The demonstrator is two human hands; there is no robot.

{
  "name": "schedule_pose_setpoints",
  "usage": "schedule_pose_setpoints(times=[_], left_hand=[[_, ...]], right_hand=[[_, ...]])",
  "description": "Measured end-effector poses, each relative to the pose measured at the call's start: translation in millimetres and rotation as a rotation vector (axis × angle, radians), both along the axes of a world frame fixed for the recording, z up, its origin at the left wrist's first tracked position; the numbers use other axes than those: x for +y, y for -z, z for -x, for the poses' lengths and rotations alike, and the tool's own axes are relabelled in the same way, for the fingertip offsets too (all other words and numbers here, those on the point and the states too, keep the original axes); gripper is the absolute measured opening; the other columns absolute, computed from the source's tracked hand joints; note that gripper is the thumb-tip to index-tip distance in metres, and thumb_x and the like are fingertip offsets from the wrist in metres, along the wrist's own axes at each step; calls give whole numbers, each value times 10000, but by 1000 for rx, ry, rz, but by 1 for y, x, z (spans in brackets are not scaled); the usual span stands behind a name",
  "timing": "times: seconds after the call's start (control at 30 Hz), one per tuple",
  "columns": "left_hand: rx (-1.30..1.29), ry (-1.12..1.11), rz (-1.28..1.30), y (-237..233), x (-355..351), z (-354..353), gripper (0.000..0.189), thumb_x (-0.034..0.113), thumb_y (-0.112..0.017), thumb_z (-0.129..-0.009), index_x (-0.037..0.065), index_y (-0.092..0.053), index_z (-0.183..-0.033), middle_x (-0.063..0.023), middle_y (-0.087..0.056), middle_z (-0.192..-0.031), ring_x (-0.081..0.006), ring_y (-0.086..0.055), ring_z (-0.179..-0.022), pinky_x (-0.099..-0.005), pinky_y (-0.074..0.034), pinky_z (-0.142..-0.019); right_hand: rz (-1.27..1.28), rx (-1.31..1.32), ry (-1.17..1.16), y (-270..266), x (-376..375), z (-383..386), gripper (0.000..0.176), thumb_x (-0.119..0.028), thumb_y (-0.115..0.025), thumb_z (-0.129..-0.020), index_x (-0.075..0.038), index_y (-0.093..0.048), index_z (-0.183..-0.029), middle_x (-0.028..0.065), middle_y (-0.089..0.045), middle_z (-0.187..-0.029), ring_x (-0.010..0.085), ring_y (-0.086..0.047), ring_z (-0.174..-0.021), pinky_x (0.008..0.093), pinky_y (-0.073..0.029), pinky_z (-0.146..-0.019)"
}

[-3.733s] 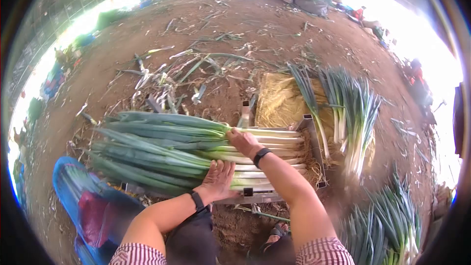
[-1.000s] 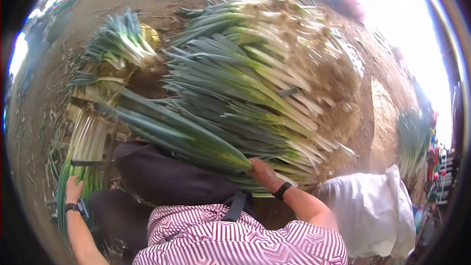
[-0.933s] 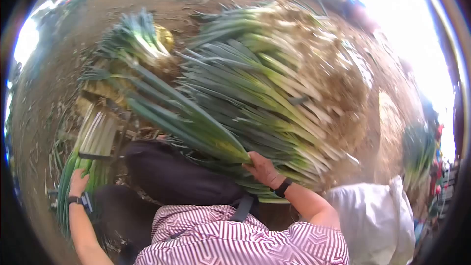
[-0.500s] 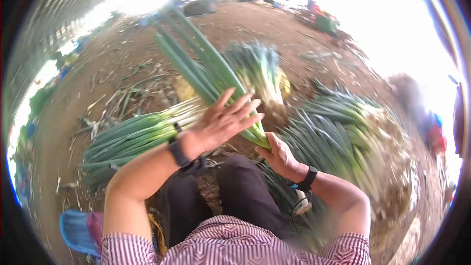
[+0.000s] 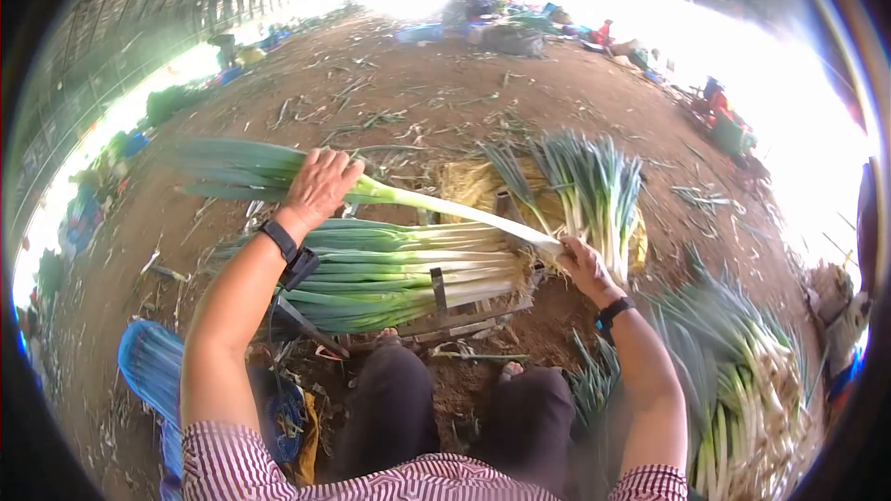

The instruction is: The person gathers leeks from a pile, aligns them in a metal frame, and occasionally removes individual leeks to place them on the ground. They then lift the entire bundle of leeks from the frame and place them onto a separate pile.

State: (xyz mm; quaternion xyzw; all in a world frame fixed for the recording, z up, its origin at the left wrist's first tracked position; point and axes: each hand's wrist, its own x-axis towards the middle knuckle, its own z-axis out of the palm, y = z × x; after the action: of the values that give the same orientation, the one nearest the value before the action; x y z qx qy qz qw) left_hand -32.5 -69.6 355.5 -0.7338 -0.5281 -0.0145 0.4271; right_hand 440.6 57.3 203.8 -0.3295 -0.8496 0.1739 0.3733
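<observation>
A long green onion (image 5: 455,207) stretches level between my hands, its green leaves to the left and white root end to the right. My left hand (image 5: 320,184) wraps round it where the leaves begin. At the root end, my right hand (image 5: 587,269) has its fingers closed on the white stalk. Just below lies a row of green onions (image 5: 390,264) on a low rack (image 5: 438,289), white ends pointing right. Beyond my right hand, another bunch of green onions (image 5: 594,186) rests on a yellow sack (image 5: 469,184).
A large heap of green onions (image 5: 733,380) lies at the lower right, beside my right forearm. Blue netting (image 5: 148,362) is at the lower left. Loose leaf scraps litter the dirt floor (image 5: 306,83). Bags and bundles (image 5: 510,37) are piled at the far end.
The green onion has swung from slanting up and away to nearly level. My left hand, earlier spread flat against the leaves, now grips it further left; my right hand has moved right. The view has shifted.
</observation>
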Motion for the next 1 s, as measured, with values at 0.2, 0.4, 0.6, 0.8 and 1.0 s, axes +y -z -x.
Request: schedule_pose_setpoints(times=[0.2,0.4,0.6,0.8,1.0], left_hand=[[-64,-296,216,66,16,63,712,395,-769,-670,114,-489,-1261,-79,-503,-1047,-257,-481,-1032,-409,-363,-922],[-40,-283,388,129,44,88,791,601,-661,-709,141,-452,-1318,-91,-494,-1027,-258,-475,-1013,-393,-367,-897],[-88,-190,471,184,83,78,639,570,-629,-757,158,-513,-1232,-68,-512,-1005,-234,-491,-990,-375,-390,-844],[-244,-179,724,211,103,71,563,503,-636,-786,169,-537,-1227,-78,-544,-1014,-253,-512,-1036,-385,-394,-890],[-403,-240,874,229,113,77,527,459,-625,-811,183,-541,-1252,-84,-557,-1040,-265,-516,-1048,-405,-389,-908]], right_hand=[[60,-13,72,26,74,83,258,-122,-657,-806,-51,-597,-1048,186,-660,-926,344,-639,-878,388,-499,-746],[193,-293,159,48,110,130,214,-180,-607,-845,-65,-605,-1026,198,-647,-982,380,-599,-961,426,-479,-808],[286,-853,344,86,149,155,225,-178,-505,-891,-96,-657,-1035,159,-674,-1012,308,-642,-989,414,-507,-855],[59,-1292,185,118,164,159,226,-198,-524,-886,-135,-720,-980,65,-691,-1019,223,-633,-1021,342,-473,-818],[0,-1355,105,118,161,160,210,-199,-547,-866,-151,-726,-964,46,-698,-1008,214,-633,-991,351,-462,-806]])
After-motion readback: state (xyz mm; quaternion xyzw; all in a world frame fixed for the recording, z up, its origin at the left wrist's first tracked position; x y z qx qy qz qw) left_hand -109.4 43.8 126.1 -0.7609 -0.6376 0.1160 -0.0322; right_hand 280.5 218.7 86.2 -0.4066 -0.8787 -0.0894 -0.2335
